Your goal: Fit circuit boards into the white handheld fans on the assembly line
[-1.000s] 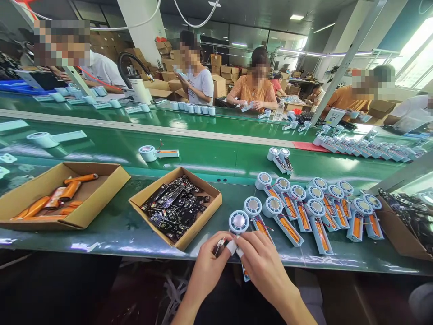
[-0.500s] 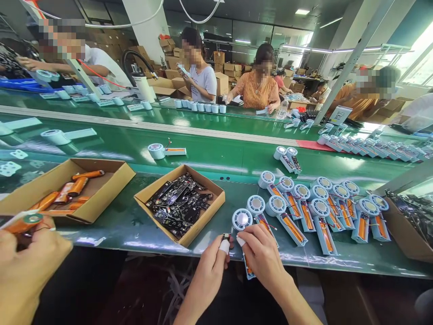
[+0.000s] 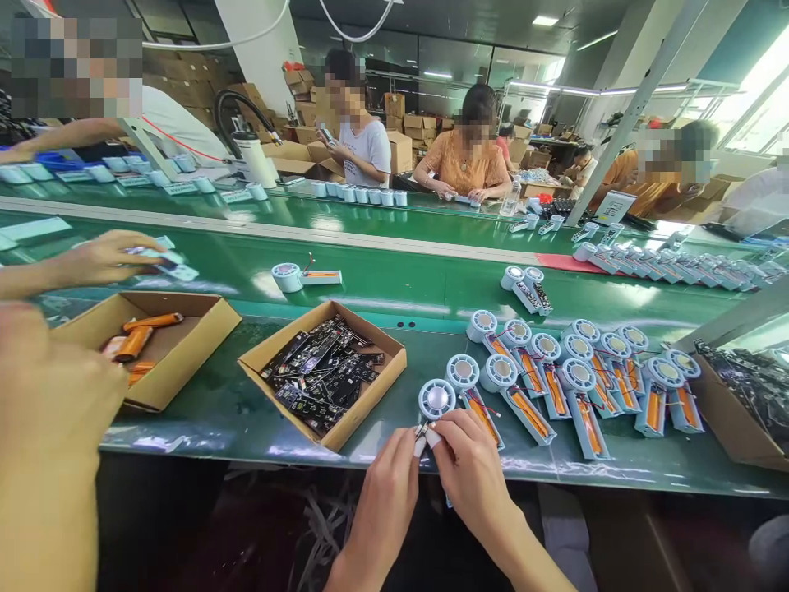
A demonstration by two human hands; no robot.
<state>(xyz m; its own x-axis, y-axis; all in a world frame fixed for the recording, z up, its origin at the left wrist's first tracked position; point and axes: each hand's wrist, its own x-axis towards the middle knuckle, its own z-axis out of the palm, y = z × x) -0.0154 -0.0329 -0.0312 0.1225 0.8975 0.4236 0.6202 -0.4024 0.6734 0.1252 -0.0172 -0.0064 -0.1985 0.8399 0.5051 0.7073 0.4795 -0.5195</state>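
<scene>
At the bench's front edge, my left hand (image 3: 388, 485) pinches the end of a black circuit board (image 3: 422, 430), most of it hidden by the fingers. My right hand (image 3: 472, 456) closes its fingertips against that end on a small pale piece that looks like a wire plug. White covers sit on both thumbs. Just beyond the fingers lies a light-blue handheld fan (image 3: 437, 399) with a round silver centre; its handle is largely hidden under my hands. To the right, several similar fans (image 3: 502, 372) lie with orange batteries in their open handles and thin red wires.
A cardboard box of circuit boards (image 3: 371, 400) stands left of my hands, another box (image 3: 727, 423) at far right. Further left are a box with orange batteries (image 3: 176, 374) and a co-worker's hands (image 3: 108, 263). One fan (image 3: 287, 277) lies on the green belt (image 3: 394, 288). Several people sit opposite.
My hands have come together, bringing the board's end against the right fingertips. At left, a co-worker's hand that held an orange battery has moved; another hand now reaches over the belt with a light-blue part.
</scene>
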